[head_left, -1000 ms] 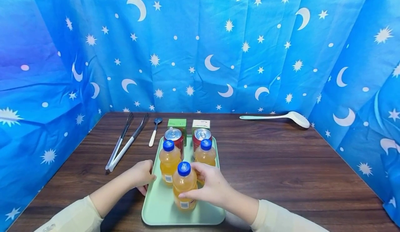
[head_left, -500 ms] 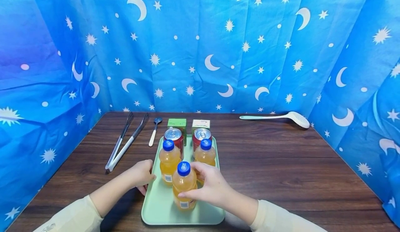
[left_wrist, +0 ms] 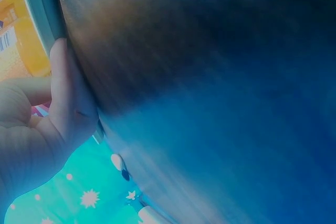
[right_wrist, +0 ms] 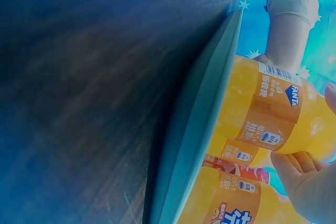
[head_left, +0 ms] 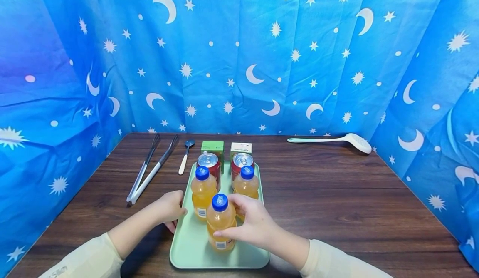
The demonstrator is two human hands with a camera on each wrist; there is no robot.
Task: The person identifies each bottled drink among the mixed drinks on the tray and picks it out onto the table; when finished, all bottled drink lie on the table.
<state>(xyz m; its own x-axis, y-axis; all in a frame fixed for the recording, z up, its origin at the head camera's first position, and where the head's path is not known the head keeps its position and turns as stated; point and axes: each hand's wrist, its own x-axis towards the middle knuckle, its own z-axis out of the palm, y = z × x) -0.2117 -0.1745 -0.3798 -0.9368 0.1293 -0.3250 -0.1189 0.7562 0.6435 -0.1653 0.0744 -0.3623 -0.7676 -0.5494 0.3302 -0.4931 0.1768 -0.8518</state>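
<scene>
While starry cloth (head_left: pixel 224 24) borders it, the table (head_left: pixel 329 194) bears a tray (head_left: pixel 188 253)

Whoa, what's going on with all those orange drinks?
A person's right grip is round the front bottle, which stands upright on the green tray. Their left grip holds the tray's left edge. Behind that bottle stand two more bottles, two red cans and two boxes. Tongs and a spoon lie to the left.
</scene>
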